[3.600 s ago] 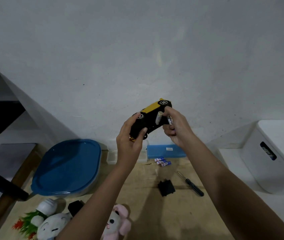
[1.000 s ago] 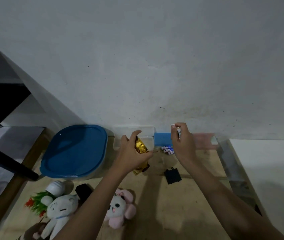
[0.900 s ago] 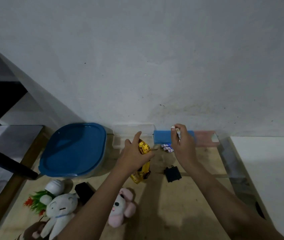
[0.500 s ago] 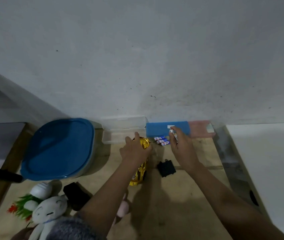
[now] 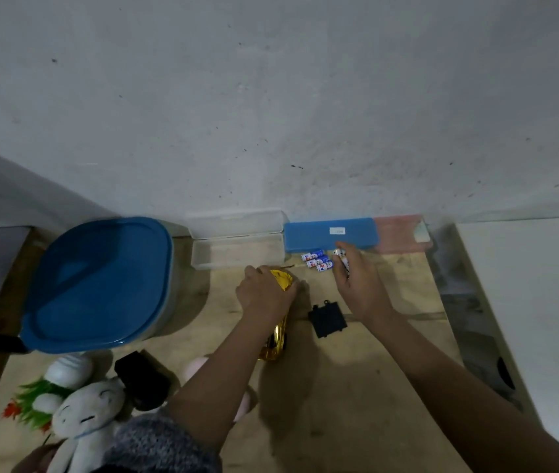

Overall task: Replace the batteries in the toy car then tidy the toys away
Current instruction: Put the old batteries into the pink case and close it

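The gold-yellow toy car [image 5: 280,283] stands on the wooden floor, and my left hand [image 5: 264,295] lies over its roof, gripping it. My right hand [image 5: 356,285] holds two white batteries [image 5: 341,256] at its fingertips, just right of three blue-and-white batteries [image 5: 317,261] lying in a row on the floor. The black battery cover [image 5: 327,318] lies between my forearms, below my right hand. The car's underside is hidden.
A blue-lidded tub [image 5: 100,281] stands at the left. An open clear case [image 5: 237,254], a blue case [image 5: 331,233] and a pink case [image 5: 401,232] line the wall. A white plush [image 5: 83,414], a green toy [image 5: 37,401], a pink plush [image 5: 199,367] and a black object [image 5: 141,377] lie near me.
My left hand has brought the car down from mid-air and set it on the floor. My right hand has carried the batteries it pulled out down beside the row of three.
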